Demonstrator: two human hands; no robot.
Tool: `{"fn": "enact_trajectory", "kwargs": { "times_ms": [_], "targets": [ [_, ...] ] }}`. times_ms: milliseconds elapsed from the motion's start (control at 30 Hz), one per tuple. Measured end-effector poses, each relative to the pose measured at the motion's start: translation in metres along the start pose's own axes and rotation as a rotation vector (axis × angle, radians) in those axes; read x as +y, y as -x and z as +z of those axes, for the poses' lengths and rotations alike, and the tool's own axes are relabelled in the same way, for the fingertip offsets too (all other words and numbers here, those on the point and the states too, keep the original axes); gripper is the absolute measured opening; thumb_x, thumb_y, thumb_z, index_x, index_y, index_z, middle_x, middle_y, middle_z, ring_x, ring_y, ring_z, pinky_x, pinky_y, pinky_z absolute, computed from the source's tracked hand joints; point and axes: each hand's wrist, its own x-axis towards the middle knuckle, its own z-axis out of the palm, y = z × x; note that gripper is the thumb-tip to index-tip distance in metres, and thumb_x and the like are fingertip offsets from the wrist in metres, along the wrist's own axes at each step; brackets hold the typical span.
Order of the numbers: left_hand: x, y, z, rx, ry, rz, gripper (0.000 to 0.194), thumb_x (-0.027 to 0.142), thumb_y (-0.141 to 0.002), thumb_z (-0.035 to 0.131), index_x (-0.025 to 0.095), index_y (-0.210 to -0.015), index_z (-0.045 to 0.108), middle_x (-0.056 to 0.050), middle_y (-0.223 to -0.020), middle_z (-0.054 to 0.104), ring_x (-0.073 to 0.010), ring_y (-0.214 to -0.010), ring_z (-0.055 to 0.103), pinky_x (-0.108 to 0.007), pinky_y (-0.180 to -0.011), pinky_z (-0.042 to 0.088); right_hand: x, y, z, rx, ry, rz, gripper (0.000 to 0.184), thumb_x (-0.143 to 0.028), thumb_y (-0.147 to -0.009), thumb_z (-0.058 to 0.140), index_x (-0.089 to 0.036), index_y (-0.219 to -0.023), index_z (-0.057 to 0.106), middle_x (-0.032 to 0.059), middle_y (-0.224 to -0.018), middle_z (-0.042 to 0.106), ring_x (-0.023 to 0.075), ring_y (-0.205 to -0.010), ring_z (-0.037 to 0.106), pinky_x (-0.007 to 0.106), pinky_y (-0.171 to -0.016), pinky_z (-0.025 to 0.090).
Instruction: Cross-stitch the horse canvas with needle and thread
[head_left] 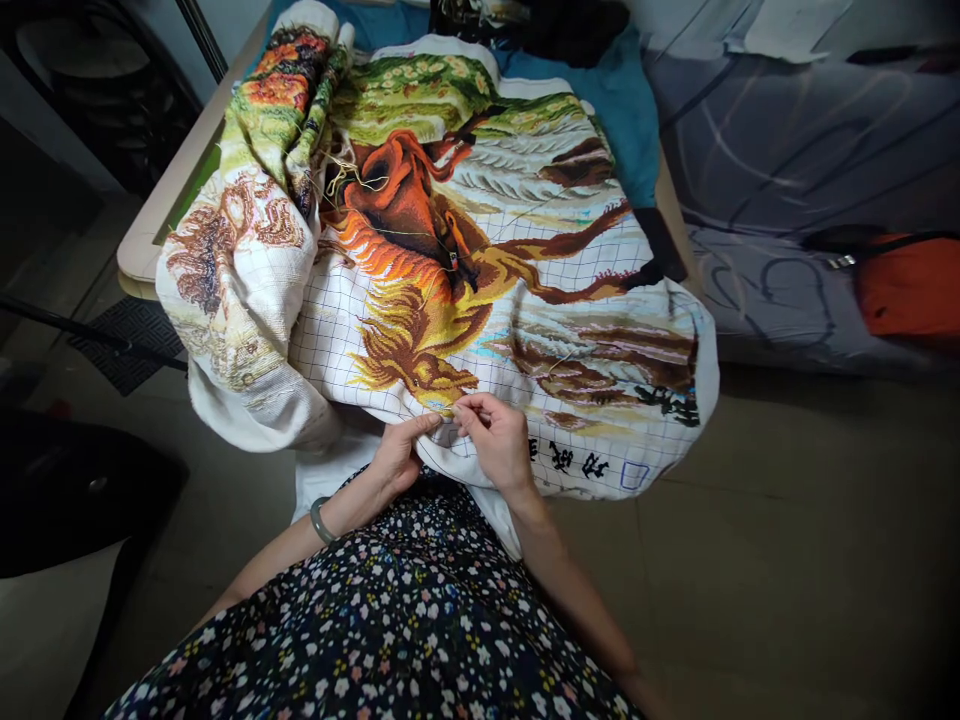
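A large white cross-stitch cloth [330, 340] with a drawn grid spreads over the table and hangs toward my lap. On it is a stitched horse [420, 370] in yellow, brown and orange. My left hand [396, 458] grips the cloth's near edge, thumb on top and fingers hidden underneath. Just right of it, my right hand [498, 442] is closed in a pinch at the cloth, below the horse's muzzle. Whatever lies between those fingertips is too small to make out. Loose pale threads [360, 180] trail over the orange stitching.
Part of the cloth is rolled [277, 120] at the left, showing its reverse side. Beneath lies a teal cover [630, 110] on a table with a pale edge [142, 240]. A grey patterned surface [765, 170] stands right, with an orange item [911, 290] on it.
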Motion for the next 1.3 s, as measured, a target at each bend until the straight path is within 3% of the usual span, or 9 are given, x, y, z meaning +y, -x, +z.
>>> {"fn": "enact_trajectory", "kwargs": {
  "times_ms": [267,600,900,1300],
  "targets": [
    [-0.0036,-0.0003,-0.001,0.014,0.041,0.018,0.041,0.011,-0.054,0.082,0.011,-0.094,0.075,-0.005,-0.076,0.076,-0.0196,-0.073,0.068,-0.035,-0.085,0.052,-0.0007,-0.004,0.0045,0.013,-0.047,0.025,0.02,-0.038,-0.081,0.065,-0.018,-0.078,0.065,0.0003,-0.064,0.066,0.0128,-0.052,0.058,0.025,-0.054,0.048],
    [-0.0079,-0.0044,-0.0037,0.014,0.057,0.008,0.042,0.011,-0.056,0.081,0.012,-0.097,0.074,-0.006,-0.084,0.077,-0.0199,-0.077,0.07,-0.035,-0.09,0.051,-0.0014,-0.0063,0.0037,-0.015,-0.063,0.043,0.022,-0.039,-0.08,0.065,-0.017,-0.079,0.065,-0.0001,-0.062,0.065,0.0121,-0.05,0.056,0.025,-0.053,0.046],
    [-0.0085,-0.0004,-0.0028,0.04,0.063,-0.002,0.023,0.012,-0.056,0.08,0.011,-0.078,0.075,-0.008,-0.079,0.076,-0.0203,-0.072,0.068,-0.036,-0.087,0.051,0.0027,-0.0068,0.0042,-0.029,-0.034,0.043,0.027,-0.044,-0.082,0.064,-0.017,-0.08,0.064,0.0011,-0.064,0.066,0.0123,-0.051,0.057,0.025,-0.053,0.047],
    [-0.0094,-0.0008,-0.0037,0.043,0.086,0.027,0.023,0.013,-0.053,0.082,0.012,-0.074,0.072,-0.007,-0.076,0.075,-0.0194,-0.072,0.067,-0.035,-0.087,0.052,0.0065,-0.0062,0.0048,-0.062,-0.031,0.021,0.024,-0.041,-0.082,0.065,-0.017,-0.079,0.065,0.001,-0.063,0.066,0.013,-0.05,0.058,0.025,-0.052,0.047]
  ]
}}
